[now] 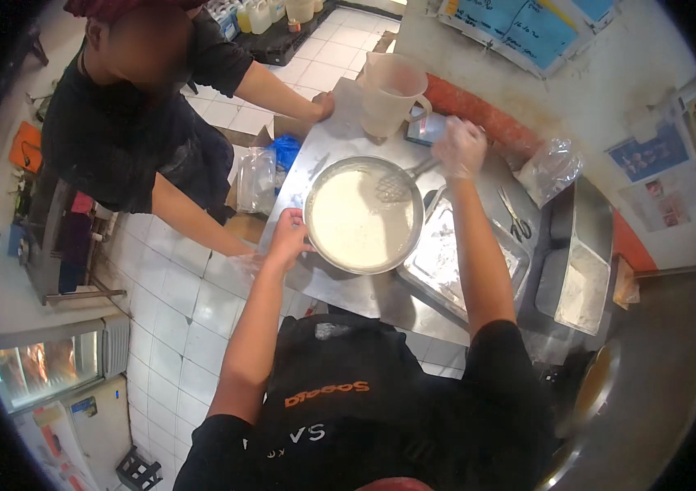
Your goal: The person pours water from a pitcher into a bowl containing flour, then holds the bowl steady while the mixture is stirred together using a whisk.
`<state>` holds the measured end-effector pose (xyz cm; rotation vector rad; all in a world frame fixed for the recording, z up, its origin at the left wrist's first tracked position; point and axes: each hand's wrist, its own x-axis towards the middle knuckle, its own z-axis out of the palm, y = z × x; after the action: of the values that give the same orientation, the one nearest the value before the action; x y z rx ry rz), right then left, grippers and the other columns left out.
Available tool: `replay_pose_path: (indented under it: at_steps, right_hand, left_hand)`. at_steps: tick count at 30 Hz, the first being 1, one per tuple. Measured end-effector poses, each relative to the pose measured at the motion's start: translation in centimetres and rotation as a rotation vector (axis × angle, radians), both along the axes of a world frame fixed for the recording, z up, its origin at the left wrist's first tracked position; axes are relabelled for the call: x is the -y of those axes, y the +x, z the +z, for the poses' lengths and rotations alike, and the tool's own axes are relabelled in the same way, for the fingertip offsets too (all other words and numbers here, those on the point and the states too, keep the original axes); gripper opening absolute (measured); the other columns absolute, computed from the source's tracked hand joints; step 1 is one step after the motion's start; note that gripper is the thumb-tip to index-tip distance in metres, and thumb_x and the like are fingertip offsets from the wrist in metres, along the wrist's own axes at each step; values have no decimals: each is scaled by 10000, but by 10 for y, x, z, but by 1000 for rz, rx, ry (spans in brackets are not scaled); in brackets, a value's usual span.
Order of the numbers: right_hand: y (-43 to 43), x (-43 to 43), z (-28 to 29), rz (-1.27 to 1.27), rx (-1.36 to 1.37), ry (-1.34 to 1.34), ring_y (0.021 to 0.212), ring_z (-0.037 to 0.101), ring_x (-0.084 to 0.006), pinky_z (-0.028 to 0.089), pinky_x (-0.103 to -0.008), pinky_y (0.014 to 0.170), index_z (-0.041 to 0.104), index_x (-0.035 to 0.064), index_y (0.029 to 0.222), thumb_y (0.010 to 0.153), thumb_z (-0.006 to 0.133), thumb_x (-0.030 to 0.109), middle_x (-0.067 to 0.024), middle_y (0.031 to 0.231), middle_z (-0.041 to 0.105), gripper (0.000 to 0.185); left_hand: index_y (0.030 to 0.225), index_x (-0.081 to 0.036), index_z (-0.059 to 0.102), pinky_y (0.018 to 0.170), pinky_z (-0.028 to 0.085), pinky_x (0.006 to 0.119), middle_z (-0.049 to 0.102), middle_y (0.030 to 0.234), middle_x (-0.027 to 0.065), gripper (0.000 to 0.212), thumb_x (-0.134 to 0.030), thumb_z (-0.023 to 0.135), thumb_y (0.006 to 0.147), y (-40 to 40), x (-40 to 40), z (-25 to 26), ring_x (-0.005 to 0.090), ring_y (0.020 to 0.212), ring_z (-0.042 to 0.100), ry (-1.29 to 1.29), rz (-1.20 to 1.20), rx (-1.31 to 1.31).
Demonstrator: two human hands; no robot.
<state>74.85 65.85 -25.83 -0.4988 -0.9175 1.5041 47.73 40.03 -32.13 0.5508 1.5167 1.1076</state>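
Observation:
A round metal bowl point(308, 230) full of pale, creamy batter point(360, 227) stands on the steel table point(336, 288). My left hand point(290, 238) grips its left rim. In a clear plastic glove, my right hand point(461, 147) is closed around the handle of a wire whisk point(394, 186), whose wires dip into the batter at the upper right. Behind the bowl stands a translucent plastic measuring jug point(390, 92), with a blue-grey box point(426, 130) beside it. A metal tray point(434, 261) dusted with white powder lies right of the bowl, partly under my right forearm.
Black-handled scissors point(513, 215) lie beyond the tray. Farther right are a clear plastic bag point(550, 169) and a deep metal pan point(582, 288) holding pale powder. At the left stands another person point(133, 129), one hand on the table's far corner and the other near my left forearm.

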Motion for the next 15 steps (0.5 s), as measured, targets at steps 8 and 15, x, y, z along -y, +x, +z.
replay_pose_path:
  at_steps: [8, 15]
  right_hand:
    - [46, 168, -28, -628, 124, -174, 420, 390, -133, 343, -313, 389, 420, 133, 659, 831, 629, 109, 1, 504, 394, 272]
    - [-19, 184, -22, -575, -94, -421, 441, 432, -130, 361, -276, 371, 437, 118, 759, 838, 590, 39, -7, 534, 400, 189]
  left_hand:
    - [1143, -65, 395, 597, 544, 317, 483, 985, 61, 355, -87, 561, 830, -7, 4, -14, 176, 878, 539, 2, 18, 54]
    - [1139, -72, 396, 589, 551, 315, 484, 978, 58, 352, -88, 563, 830, -9, 3, -10, 174, 881, 551, -16, -17, 28]
